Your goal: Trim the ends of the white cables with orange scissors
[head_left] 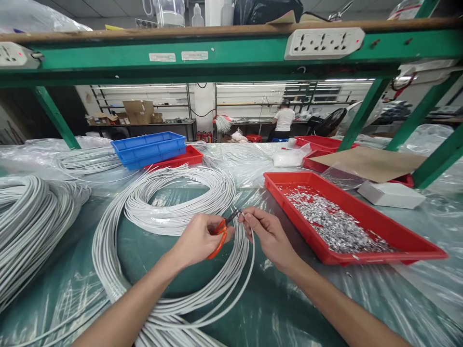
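Note:
My left hand (202, 238) is closed round the orange handles of a pair of scissors (219, 238), whose dark blades point up and to the right. The blade tips are close to the end of a white cable (252, 250), which my right hand (265, 233) pinches between thumb and fingers. From there the cable curves down into a large coil of white cable (104, 250) lying under both hands. A second coil (152, 217) overlaps it just behind. Whether the blades touch the cable end is too small to tell.
A red tray (361, 207) with many small silvery metal pieces stands to the right. Another thick cable coil (32, 226) lies at the left. Behind are a blue bin (150, 149) and a white box (390, 195). A green shelf beam (235, 53) with power sockets crosses above.

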Action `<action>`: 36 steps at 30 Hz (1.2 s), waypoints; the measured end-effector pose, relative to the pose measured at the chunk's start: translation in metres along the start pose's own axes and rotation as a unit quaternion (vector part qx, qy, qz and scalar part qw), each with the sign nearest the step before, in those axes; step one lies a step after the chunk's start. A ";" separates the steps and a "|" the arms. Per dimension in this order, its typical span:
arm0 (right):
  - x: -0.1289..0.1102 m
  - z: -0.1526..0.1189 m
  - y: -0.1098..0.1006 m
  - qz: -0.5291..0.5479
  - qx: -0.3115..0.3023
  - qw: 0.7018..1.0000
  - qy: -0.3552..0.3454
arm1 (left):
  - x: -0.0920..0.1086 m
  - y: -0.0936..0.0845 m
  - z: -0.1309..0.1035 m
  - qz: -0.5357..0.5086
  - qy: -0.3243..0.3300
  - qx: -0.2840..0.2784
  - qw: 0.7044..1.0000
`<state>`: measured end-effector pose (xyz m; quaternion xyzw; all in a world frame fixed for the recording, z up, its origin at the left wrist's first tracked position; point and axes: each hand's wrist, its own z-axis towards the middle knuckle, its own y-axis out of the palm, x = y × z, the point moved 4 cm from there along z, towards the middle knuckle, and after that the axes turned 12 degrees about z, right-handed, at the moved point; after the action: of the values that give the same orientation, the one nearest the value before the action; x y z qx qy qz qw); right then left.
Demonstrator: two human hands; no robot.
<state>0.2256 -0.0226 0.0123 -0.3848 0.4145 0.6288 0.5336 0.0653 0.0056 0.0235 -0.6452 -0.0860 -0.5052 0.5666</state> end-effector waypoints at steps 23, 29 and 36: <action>0.004 -0.004 0.011 0.007 -0.075 0.994 0.074 | 0.001 -0.003 0.001 -0.122 0.027 0.055 0.991; 0.000 -0.005 0.010 -0.013 -0.084 0.994 0.073 | 0.002 -0.002 0.001 -0.135 0.026 0.035 0.990; -0.004 -0.006 0.013 -0.012 -0.108 0.990 0.089 | 0.004 -0.001 -0.001 -0.107 0.035 0.029 0.993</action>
<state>0.2137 -0.0308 0.0156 -0.4995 0.3854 0.6264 0.4578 0.0662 0.0037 0.0269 -0.5976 -0.1495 -0.5825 0.5302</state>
